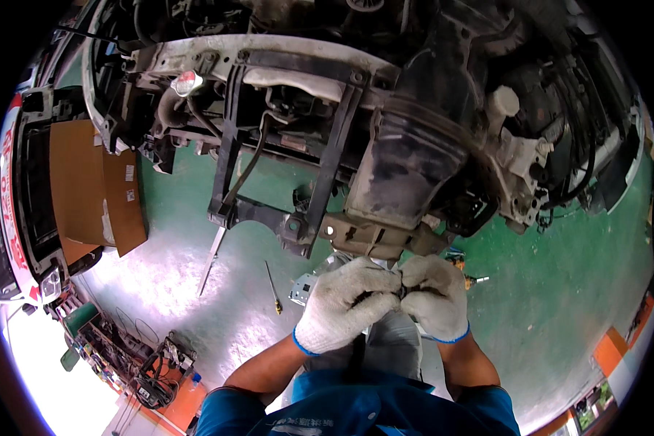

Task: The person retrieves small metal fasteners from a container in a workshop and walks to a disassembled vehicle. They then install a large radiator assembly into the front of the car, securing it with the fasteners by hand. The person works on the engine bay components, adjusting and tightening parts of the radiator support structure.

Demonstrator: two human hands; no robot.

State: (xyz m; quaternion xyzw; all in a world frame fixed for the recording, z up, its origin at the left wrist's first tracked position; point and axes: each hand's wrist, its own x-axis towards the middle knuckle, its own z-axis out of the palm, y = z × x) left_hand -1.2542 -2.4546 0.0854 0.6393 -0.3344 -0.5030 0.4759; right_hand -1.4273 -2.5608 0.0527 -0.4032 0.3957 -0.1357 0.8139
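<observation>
My left hand (344, 304) and my right hand (436, 294) wear white knit gloves with blue cuffs. They meet in front of my body, fingertips almost touching. Both are closed in a pinch around a small dark piece (402, 291); the gloves cover most of it, so its kind does not show. Just beyond my fingers is the dirty tan metal end piece (363, 237) of a stripped vehicle front. A broad dark plastic duct (407, 163) rises above that piece. To its left hangs a black support frame (332, 171).
On the green floor (552, 291) lie a yellow-handled screwdriver (277, 305) and, right of my hands, a yellow and dark tool (475, 281). A thin metal strip (211, 263) slants below the frame. Left stands a cardboard box (87, 189); lower left, a bench (178, 403) holds tools and cables.
</observation>
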